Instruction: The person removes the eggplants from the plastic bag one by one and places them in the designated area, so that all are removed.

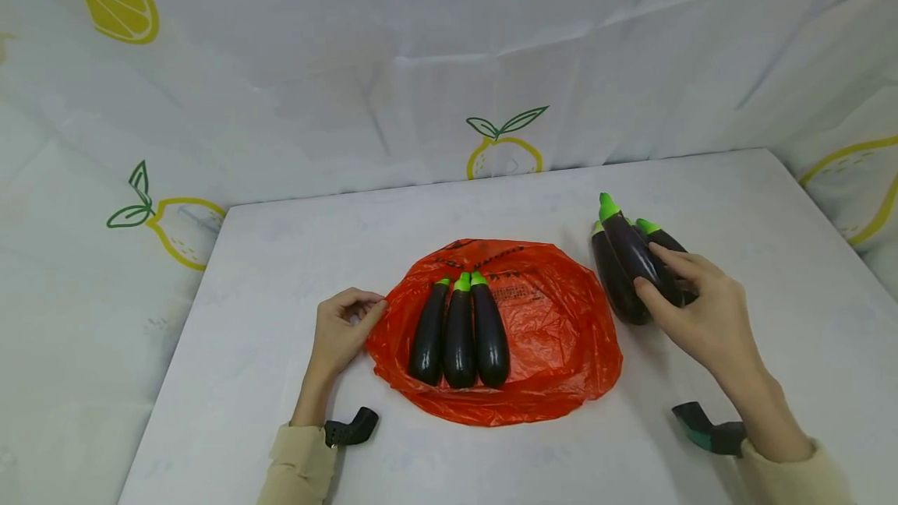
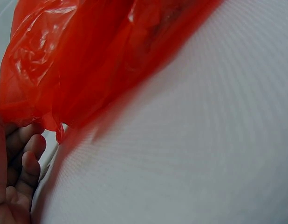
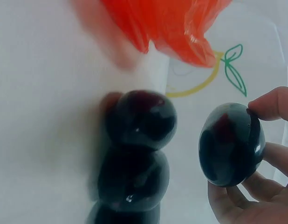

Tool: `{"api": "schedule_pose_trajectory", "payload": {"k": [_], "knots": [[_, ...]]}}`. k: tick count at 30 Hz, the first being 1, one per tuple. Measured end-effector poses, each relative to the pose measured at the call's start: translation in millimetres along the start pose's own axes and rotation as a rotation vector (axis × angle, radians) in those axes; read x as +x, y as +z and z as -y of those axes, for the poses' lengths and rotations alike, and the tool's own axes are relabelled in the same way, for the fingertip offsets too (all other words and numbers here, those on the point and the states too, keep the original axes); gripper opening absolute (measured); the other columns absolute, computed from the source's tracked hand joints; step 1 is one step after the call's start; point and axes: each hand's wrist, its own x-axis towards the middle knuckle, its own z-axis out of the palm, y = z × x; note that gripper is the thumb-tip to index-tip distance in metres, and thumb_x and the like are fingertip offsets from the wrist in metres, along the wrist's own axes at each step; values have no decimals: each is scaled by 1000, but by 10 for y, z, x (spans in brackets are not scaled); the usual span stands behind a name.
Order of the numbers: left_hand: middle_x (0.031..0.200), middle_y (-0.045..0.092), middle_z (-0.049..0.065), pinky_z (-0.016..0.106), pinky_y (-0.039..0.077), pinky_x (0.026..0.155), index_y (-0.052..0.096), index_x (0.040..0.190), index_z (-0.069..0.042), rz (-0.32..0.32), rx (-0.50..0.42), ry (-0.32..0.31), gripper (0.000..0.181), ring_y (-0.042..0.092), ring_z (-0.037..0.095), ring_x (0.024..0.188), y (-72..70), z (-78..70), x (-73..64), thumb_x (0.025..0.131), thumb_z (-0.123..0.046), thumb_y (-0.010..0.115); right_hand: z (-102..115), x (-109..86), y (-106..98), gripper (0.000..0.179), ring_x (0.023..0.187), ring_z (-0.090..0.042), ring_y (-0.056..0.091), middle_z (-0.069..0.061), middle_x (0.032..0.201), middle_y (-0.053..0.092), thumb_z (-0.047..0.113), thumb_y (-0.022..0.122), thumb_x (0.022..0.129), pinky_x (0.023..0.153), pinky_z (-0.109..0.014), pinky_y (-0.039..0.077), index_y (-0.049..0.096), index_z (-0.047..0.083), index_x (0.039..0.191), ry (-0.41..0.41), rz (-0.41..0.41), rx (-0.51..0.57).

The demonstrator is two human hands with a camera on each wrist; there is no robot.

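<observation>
My left hand (image 1: 345, 327) pinches the left edge of a red plastic bag (image 1: 554, 333) spread on the table. In the left wrist view the bag (image 2: 92, 60) rises from the fingers (image 2: 30, 161). Three dark eggplants with green stem ends lie side by side on the bag, the middle eggplant (image 1: 459, 341) among them. To the right, my right hand (image 1: 701, 302) grips another eggplant (image 1: 634, 252) between thumb and fingers. In the right wrist view that held eggplant (image 3: 230, 144) is apart from several eggplants (image 3: 134, 177) lying in a row.
The eggplant pile (image 1: 617, 287) stands beside the bag's right edge on the white table (image 1: 295, 248). A white cloth (image 1: 316, 100) printed with lemons hangs behind the table. Black wrist mounts (image 1: 351, 427) stick out from both forearms.
</observation>
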Motion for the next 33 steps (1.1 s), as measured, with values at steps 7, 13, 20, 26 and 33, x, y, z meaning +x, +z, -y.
{"api": "schedule_pose_trajectory", "payload": {"k": [7, 13, 20, 26, 33], "knots": [[79, 70, 19, 13, 47, 66, 76, 94, 5, -13, 3, -8, 8, 53, 5, 70, 15, -30, -3, 87, 6, 72, -85, 32, -49, 48, 88, 11, 59, -33, 119, 67, 2, 75, 84, 74, 6, 36, 66, -5, 131, -12, -27, 4], [81, 72, 15, 14, 48, 66, 78, 96, -2, -13, 1, 11, 10, 55, 7, 71, 11, 107, -3, 88, 1, 74, -161, 59, -112, 47, 93, 29, 41, -32, 121, 67, 6, 77, 85, 77, 7, 35, 66, -3, 131, 19, -26, 7], [80, 72, 12, 14, 48, 66, 79, 95, -5, -12, -17, 15, 8, 55, 7, 71, 3, 127, 2, 89, -2, 74, -267, 92, -183, 48, 99, 28, 41, -27, 123, 70, 10, 79, 85, 80, 8, 34, 67, -1, 130, 21, -40, -5], [79, 71, 12, 15, 48, 65, 79, 94, -6, -15, -11, 14, 8, 55, 7, 70, 5, 133, 4, 90, -2, 74, -400, 109, -260, 47, 103, 30, 42, 46, 112, 50, 12, 77, 88, 83, 8, 34, 67, 1, 132, 27, -59, 16], [79, 72, 12, 14, 48, 66, 79, 95, -6, -18, -3, 12, 9, 55, 7, 71, 5, 132, -7, 89, -2, 74, -553, 126, -382, 48, 104, 32, 37, 47, 114, 47, 16, 73, 92, 83, 8, 31, 63, 2, 136, 73, -57, -18]]}}
